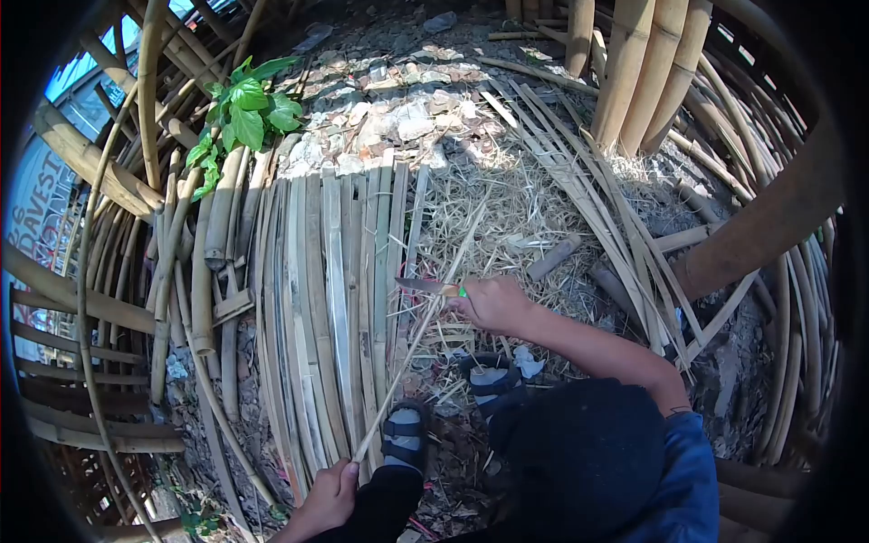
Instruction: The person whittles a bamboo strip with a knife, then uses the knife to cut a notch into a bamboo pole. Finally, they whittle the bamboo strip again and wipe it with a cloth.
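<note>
A long thin bamboo strip point(398, 385) runs diagonally from the lower middle up toward the shavings. My left hand point(333, 496) grips its lower end. In my right hand point(493, 303) is a knife point(427, 286) with a green-marked handle, its blade pointing left and lying across the strip. Beneath the blade and to its left, split bamboo slats point(330, 299) lie side by side on the ground. My sandalled feet point(405, 434) are beside the slats, between the two hands.
Pale shavings point(507, 226) cover the ground ahead. Thin strips point(606, 199) are piled at the right, near upright bamboo poles point(634, 72). A thick pole point(760, 226) slants in at the right. Bamboo framing point(90, 308) and a leafy plant point(246, 113) are at the left.
</note>
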`<move>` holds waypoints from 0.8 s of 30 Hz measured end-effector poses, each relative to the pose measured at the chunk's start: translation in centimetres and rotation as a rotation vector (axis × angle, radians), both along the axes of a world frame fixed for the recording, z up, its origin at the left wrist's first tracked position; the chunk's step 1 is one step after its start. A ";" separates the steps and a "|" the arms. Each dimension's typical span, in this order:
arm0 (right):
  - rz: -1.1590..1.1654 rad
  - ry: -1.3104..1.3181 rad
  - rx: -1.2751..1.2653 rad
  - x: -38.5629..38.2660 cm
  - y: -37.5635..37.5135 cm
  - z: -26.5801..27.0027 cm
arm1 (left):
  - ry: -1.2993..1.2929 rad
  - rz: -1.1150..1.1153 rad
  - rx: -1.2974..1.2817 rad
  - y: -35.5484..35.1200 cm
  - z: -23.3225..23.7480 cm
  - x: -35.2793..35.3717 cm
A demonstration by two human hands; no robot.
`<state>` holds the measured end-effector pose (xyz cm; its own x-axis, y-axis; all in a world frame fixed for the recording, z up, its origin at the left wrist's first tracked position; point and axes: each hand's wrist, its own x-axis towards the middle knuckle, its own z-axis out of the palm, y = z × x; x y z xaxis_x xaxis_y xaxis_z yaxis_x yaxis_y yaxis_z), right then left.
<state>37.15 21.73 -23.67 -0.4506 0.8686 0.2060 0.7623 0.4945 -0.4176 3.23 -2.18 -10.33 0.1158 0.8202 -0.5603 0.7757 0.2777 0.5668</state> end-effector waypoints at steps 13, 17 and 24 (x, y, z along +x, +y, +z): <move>0.138 -0.135 0.146 4.2 2.1 -0.8 | -0.008 0.039 -0.048 0.2 0.8 1.1; -0.220 -0.136 0.055 7.5 3.8 -3.6 | 0.107 0.056 -0.075 -0.2 1.6 1.0; -0.617 -0.006 -0.022 15.8 3.2 1.2 | 0.094 0.237 -0.093 -2.1 0.1 -1.8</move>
<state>52.91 24.89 -22.47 0.1348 0.9737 0.1838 0.9076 -0.0470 -0.4172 1.44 -4.28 -10.22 -0.1294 0.7629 -0.6334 0.7305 0.5053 0.4594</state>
